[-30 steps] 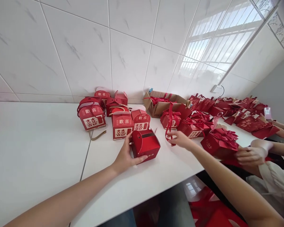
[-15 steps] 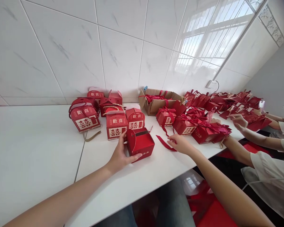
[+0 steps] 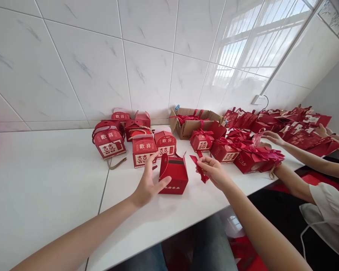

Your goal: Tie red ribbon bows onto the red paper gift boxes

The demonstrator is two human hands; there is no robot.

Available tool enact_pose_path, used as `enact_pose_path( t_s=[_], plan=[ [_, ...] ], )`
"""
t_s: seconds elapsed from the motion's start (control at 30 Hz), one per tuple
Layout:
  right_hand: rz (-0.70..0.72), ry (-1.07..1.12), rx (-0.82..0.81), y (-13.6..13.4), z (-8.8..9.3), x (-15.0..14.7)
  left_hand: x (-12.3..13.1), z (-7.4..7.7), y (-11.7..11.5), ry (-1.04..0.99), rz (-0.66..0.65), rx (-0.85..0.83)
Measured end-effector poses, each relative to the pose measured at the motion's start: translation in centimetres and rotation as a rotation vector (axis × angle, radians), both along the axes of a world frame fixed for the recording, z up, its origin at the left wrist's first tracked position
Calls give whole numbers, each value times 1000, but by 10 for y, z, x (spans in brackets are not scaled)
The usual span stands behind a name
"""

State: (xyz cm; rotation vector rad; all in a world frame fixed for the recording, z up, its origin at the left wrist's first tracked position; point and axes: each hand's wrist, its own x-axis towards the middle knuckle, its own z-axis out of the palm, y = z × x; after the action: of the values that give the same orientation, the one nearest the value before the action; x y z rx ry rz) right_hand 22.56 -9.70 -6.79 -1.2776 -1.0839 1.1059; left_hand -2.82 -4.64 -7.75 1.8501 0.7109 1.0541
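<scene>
A small red gift box [image 3: 173,177] with white lettering low on its front stands on the white table before me, its top not fully closed. Beside its left side is my left hand [image 3: 150,184], fingers spread, the thumb reaching across the box's front corner; whether the thumb touches cannot be made out. To the right of the box, my right hand [image 3: 213,171] pinches a red ribbon [image 3: 201,171] just above the tabletop. Behind the left hand sit several red boxes [image 3: 143,146] with cord handles and large white-panelled characters.
A cardboard carton [image 3: 186,130] of red ribbon stands against the tiled wall. Ribbon-tied boxes [image 3: 227,150] line the table at right, with many red bags [image 3: 302,126] beyond. Co-workers' arms [image 3: 307,154] reach in from the right. A tan cord [image 3: 118,164] lies left of the boxes.
My right hand has lifted the red ribbon off the table. My left hand has loosened from the box, its fingers opening. The box now faces me more squarely.
</scene>
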Motion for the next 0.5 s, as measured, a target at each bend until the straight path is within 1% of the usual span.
enact_pose_path(
  t_s=[0.07, 0.13, 0.17, 0.23, 0.3, 0.33, 0.4, 0.5],
  plan=[
    [35, 97, 36, -9, 12, -5, 7, 20, -2, 71, 106, 135],
    [60, 104, 47, -14, 23, -9, 15, 40, -1, 214, 170, 264],
    [62, 98, 44, -16, 26, -10, 19, 49, 1, 320, 161, 297],
    [44, 84, 26, -17, 30, -13, 26, 62, 3, 569, 73, 307],
    [30, 67, -9, -16, 30, -14, 30, 70, 5, 757, -20, 301],
    [33, 56, -29, -16, 30, -14, 31, 72, 5, 807, -37, 305],
    [49, 41, -64, -16, 29, -15, 32, 72, 5, 838, -36, 326],
    [81, 50, -93, -17, 30, -17, 29, 71, 5, 832, -58, 344]
  ],
)
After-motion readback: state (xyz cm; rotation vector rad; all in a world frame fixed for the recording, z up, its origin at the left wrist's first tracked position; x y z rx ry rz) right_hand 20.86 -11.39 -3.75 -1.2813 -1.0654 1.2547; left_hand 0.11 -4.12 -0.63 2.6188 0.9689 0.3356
